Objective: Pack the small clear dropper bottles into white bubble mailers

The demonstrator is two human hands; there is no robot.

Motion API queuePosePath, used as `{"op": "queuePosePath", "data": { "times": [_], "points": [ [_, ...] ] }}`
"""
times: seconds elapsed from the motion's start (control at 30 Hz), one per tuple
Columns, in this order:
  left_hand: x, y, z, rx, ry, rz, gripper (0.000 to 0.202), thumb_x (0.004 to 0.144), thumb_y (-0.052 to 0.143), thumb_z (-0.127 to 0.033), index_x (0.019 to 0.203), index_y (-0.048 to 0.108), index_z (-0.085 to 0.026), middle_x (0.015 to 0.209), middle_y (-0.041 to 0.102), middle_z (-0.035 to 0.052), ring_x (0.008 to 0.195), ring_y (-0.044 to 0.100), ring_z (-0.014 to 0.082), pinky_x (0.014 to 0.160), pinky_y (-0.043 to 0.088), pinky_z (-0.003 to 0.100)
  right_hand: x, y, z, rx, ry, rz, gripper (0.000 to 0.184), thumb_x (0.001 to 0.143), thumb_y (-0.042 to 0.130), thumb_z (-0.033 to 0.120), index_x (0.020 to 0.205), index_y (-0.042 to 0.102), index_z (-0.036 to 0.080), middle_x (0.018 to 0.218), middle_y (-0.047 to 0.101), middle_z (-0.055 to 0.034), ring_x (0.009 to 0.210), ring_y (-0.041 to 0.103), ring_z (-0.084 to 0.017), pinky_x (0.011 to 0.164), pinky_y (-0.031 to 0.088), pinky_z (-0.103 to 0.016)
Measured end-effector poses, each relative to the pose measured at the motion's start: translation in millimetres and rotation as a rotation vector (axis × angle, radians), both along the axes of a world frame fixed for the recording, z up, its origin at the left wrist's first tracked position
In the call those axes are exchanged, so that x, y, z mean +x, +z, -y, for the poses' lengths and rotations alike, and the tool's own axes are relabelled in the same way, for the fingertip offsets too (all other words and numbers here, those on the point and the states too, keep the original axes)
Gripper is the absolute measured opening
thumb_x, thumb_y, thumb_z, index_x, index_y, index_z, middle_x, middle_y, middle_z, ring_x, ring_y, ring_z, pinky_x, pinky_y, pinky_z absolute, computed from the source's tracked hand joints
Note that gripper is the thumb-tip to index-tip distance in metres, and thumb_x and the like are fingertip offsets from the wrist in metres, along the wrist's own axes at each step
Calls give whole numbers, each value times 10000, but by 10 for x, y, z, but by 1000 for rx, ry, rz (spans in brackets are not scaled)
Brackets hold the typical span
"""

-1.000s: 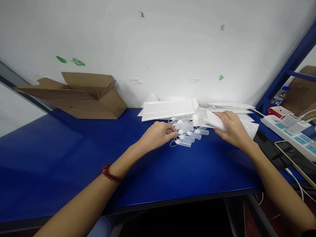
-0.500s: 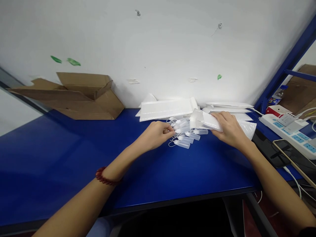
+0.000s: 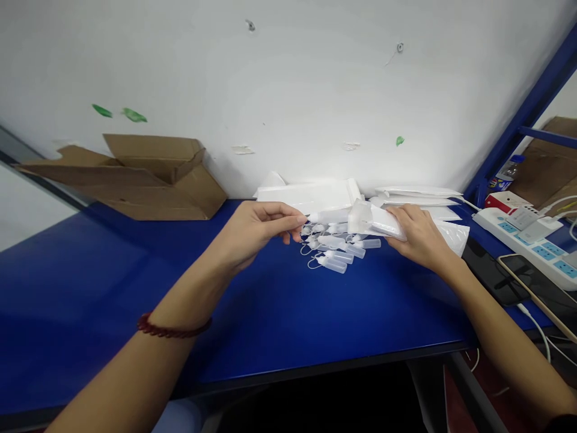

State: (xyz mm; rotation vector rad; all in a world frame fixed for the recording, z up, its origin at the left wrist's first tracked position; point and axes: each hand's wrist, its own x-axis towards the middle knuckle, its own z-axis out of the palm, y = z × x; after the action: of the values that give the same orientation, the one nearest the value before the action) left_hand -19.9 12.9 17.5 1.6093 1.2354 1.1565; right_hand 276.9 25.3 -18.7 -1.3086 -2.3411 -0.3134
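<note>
My left hand [image 3: 255, 231] is raised above the blue table [image 3: 135, 288], its fingers pinched on the tip of a small clear dropper bottle [image 3: 327, 216] held level and pointing right. Under it lie several more small dropper bottles [image 3: 336, 255] in a loose pile. My right hand [image 3: 417, 234] grips a clear plastic bag [image 3: 376, 219] whose open mouth faces left toward the held bottle. A red bead bracelet [image 3: 169, 328] is on my left wrist.
Flat white bags [image 3: 311, 195] are stacked against the wall behind the pile. An open cardboard box [image 3: 148, 174] sits at the back left. At the right lie a power strip [image 3: 532, 237], a phone [image 3: 536, 282] and cables.
My left hand has lifted from the pile with one bottle and moved up and left, the bottle now pointing at the bag's mouth. My right hand has stayed on the bag.
</note>
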Motion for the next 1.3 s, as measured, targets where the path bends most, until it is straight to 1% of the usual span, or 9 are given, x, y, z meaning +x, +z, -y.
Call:
{"op": "queuePosePath", "data": {
  "times": [0.2,0.4,0.57,0.73,0.9,1.03,1.13,1.2,1.3],
  "points": [
    [138,-128,-3,44,-20,-111,183,664,775,-351,684,750,-172,664,685,35,614,570,133,544,450,241,-62,-14,40,-55,93,38,441,784,575,221,1214,516,141,1092,604,-156,1003,536,-317,832,399,-418],
    [220,-353,-21,247,-68,-237,150,738,744,-358,802,791,-231,790,621,30,676,546,139,552,436,259,-178,-19,143,-23,192,33,415,802,549,207,1207,518,124,1081,604,-158,974,531,-306,808,401,-408],
    [291,-497,-4,505,-82,-308,52,777,741,-292,799,788,-295,1061,620,42,1031,559,221,887,473,399,-209,-45,167,-24,243,41,448,802,544,186,1244,490,137,1092,604,-156,967,522,-309,778,397,-405],
    [368,-559,24,488,-106,-354,70,799,724,-281,825,787,-291,1234,623,55,1196,494,275,975,444,488,-250,-76,191,15,271,54,429,807,554,176,1230,499,129,1088,609,-157,953,522,-304,771,395,-398],
    [432,-634,50,469,-180,-404,176,824,638,-193,712,766,-235,1315,620,67,1296,447,309,1040,389,535,-330,-99,257,30,287,93,415,796,576,163,1205,514,126,1066,616,-149,925,523,-289,752,391,-380],
    [449,-578,87,491,-186,-381,208,856,587,-227,755,768,-242,1270,657,61,1309,456,295,1057,382,521,-314,-87,241,40,289,95,415,798,576,176,1202,517,105,1066,620,-157,929,527,-295,759,401,-388],
    [354,-450,62,512,-34,-319,185,851,620,-335,882,776,-240,1243,670,75,1227,529,274,1033,413,477,-226,-43,174,61,234,62,440,795,569,187,1223,506,110,1087,612,-165,964,528,-311,787,411,-408],
    [240,-374,3,494,76,-322,202,834,632,-365,885,770,-226,1110,722,72,1106,600,253,972,458,424,-146,-8,115,84,161,34,457,780,574,194,1225,509,114,1100,604,-171,987,527,-324,800,416,-420],
    [64,-334,-119,351,124,-485,209,807,632,-365,865,759,-210,947,749,61,940,638,249,820,496,376,-33,24,31,94,60,-1,463,772,578,207,1222,523,110,1095,599,-174,1003,528,-335,820,423,-435]
  ]
}}
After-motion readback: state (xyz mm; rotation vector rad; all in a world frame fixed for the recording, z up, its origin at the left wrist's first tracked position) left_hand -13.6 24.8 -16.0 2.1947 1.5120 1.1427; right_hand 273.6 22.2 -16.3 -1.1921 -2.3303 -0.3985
